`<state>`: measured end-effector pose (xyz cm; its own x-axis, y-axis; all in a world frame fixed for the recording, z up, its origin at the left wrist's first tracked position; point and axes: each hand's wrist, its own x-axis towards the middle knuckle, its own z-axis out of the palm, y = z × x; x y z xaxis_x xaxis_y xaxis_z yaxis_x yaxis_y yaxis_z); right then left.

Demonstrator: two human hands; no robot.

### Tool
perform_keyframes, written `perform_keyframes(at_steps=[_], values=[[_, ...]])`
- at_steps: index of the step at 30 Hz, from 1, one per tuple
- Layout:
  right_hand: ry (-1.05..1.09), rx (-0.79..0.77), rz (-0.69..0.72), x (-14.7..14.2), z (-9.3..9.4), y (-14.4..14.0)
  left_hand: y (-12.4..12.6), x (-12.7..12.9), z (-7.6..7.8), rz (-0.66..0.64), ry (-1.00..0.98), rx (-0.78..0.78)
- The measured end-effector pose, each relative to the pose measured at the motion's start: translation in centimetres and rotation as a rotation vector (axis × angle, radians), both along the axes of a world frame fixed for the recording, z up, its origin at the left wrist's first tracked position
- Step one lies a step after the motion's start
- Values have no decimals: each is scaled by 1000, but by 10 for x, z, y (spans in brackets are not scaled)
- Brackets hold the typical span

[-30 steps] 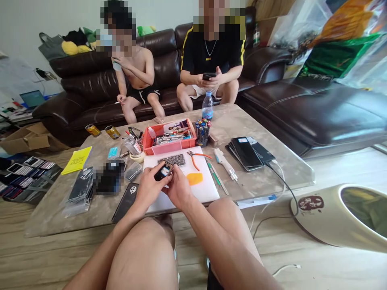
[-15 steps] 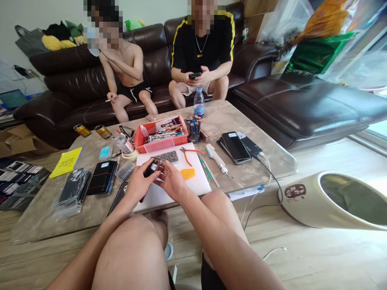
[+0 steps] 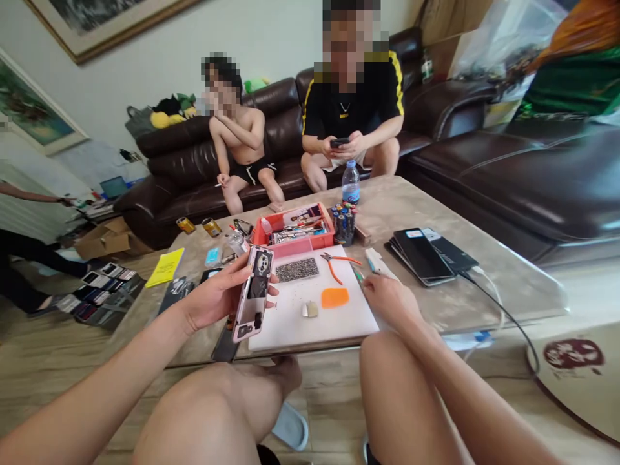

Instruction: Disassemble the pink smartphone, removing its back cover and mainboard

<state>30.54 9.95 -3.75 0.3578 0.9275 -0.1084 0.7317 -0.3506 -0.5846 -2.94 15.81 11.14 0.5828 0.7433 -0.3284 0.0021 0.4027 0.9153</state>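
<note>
My left hand point(image 3: 220, 294) grips an opened smartphone point(image 3: 252, 300) with a pinkish frame, tilted upright over the mat's left edge. Its inner side, with a camera section at the top and dark parts below, faces me. At the mat's right edge, my right hand point(image 3: 390, 298) is closed, fingers curled down; what they hold is hidden. Beside it are a white electric screwdriver point(image 3: 379, 262), partly covered by the hand, and the tip of a green tool point(image 3: 358, 276). On the white mat point(image 3: 290, 332) lie a small silvery piece point(image 3: 310, 310), an orange pad point(image 3: 334, 298) and orange-handled pliers point(image 3: 334, 266).
Behind the mat stand a red tool bin point(image 3: 295, 244), a rack of screwdrivers point(image 3: 344, 224) and a water bottle point(image 3: 351, 184). Stacked phones point(image 3: 420, 255) with a cable lie at right. Two people sit on the sofa point(image 3: 194, 181); another person's arm point(image 3: 29, 192) shows at far left.
My right hand has left the phone and moved right, to beside the electric screwdriver. My left hand now holds the phone alone, its inner side turned towards me. The camera view has shifted left.
</note>
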Motion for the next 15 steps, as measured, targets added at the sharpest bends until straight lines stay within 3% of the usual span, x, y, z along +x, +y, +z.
perform_keyframes(at_steps=[4, 8, 12, 15], values=[[-184, -43, 102, 5, -16, -8, -15, -7, 21, -58, -13, -1], [-323, -65, 157, 10, -21, -9, -33, -10, 32, -81, 1, 11], [-375, -67, 173, 11, -20, -7, -50, -14, 35, -64, 1, -11], [-383, -62, 163, 9, -16, -8, -65, -18, 28, -39, -44, -55]])
